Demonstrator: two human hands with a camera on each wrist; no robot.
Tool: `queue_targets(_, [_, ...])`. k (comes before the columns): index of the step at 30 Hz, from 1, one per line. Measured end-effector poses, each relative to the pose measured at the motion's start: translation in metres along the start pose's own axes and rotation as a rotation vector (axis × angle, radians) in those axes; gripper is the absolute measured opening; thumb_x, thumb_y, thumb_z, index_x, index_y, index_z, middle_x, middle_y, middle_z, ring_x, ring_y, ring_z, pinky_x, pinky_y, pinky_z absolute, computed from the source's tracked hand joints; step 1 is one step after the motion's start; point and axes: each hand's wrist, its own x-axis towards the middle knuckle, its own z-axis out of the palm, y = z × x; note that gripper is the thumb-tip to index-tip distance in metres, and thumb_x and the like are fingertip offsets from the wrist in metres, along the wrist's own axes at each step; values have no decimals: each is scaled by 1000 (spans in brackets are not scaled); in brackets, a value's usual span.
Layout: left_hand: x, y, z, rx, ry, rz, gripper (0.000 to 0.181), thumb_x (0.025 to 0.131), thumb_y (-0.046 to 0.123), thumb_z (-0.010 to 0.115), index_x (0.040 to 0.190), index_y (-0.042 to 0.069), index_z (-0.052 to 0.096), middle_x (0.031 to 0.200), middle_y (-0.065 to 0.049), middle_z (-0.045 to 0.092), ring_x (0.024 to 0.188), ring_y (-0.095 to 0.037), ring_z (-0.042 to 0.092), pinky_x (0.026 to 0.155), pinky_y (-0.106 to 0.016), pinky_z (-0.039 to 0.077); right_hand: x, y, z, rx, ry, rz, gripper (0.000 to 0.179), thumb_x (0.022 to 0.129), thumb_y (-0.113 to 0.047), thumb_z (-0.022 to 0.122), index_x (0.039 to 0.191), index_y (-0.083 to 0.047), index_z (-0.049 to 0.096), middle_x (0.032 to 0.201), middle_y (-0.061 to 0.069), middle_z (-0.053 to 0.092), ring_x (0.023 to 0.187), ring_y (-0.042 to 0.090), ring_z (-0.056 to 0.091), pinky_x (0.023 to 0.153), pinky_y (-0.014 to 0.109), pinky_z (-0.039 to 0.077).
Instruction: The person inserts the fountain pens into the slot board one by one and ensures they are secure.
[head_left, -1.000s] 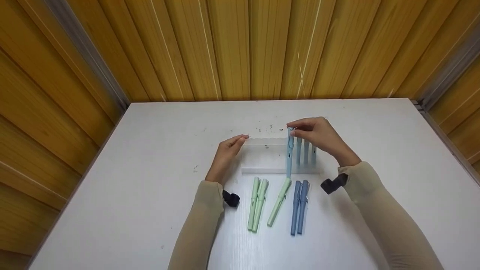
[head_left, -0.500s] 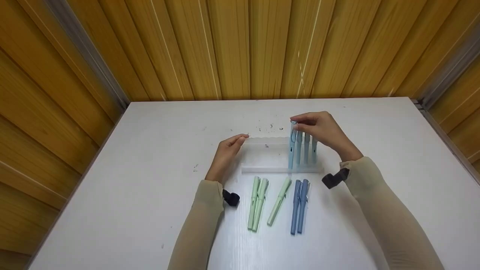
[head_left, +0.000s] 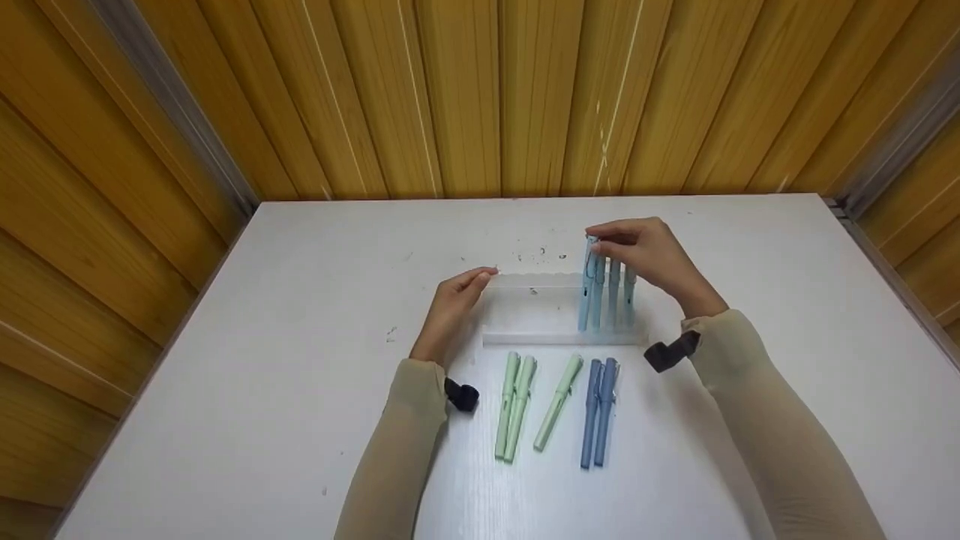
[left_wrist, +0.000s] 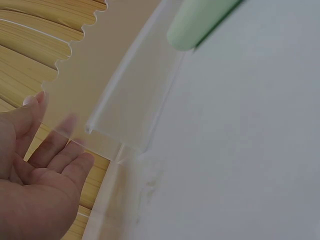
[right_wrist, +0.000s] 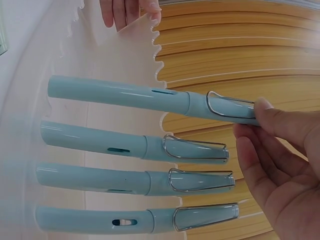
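The left hand pinches the upper left corner of a clear rack between thumb and forefinger, its other fingers loosely bent by the end edge. The right hand has thumb and fingertips closed on the cap end of a light blue pen, which stands near upright at the rack, slightly out of line with three more light blue pens standing along the right part. Whether its lower end is seated cannot be told. From this pen the wavy top edge runs on to the left hand, a wide stretch for sideways movement; toward the other pens the gap is narrow. Just before the rack's front edge, two green pens lie side by side, then a single slanted green pen, then two dark blue pens close together. White table spreads broadly to its left and right edges, and its back edge lies well behind the rack, before a wooden wall
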Motion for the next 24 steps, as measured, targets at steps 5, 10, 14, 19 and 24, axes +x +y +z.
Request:
queue_targets(5, [-3, 0, -2, 3, 1, 4, 37, 95, 44, 56, 121, 20, 67, 131, 2, 61, 130, -16, 50, 112, -40, 36, 2, 1, 0, -5, 3, 7, 33, 94, -23, 63, 125, -11, 65, 125, 12, 65, 109, 27, 63, 99, 42, 49])
queue_targets(10, [-3, 1, -3, 4, 6, -3, 39, 94, 46, 56, 122, 20, 67, 133, 3, 60, 132, -16, 48, 113, -41, 35, 3, 2, 0, -14, 8, 4, 32, 94, -22, 63, 125, -12, 66, 125, 12, 65, 108, 26, 63, 98, 42, 49])
queue_targets(14, [-1, 2, -3, -7, 4, -17, 39, 94, 46, 56, 121, 20, 67, 135, 2, 59, 133, -17, 47, 113, -40, 35, 2, 4, 1, -17, 3, -22, 32, 94, -22, 64, 123, -10, 66, 124, 11, 66, 107, 24, 63, 95, 33, 52])
queue_targets(19, [-1, 3, -3, 5, 6, -9, 37, 95, 43, 56, 121, 20, 67, 135, 2, 59, 133, -15, 47, 112, -39, 36, 2, 6, 3, -22, -7, -32, 32, 93, -21, 65, 123, -10, 66, 123, 11, 66, 106, 23, 63, 92, 28, 52])
queue_targets(24, [-2, 2, -3, 14, 8, 10, 37, 96, 44, 55, 121, 20, 67, 134, 3, 59, 132, -15, 48, 112, -39, 36, 1, 7, 7, -37, -27, -20, 32, 93, -19, 64, 124, -9, 65, 124, 12, 65, 108, 25, 63, 97, 41, 50])
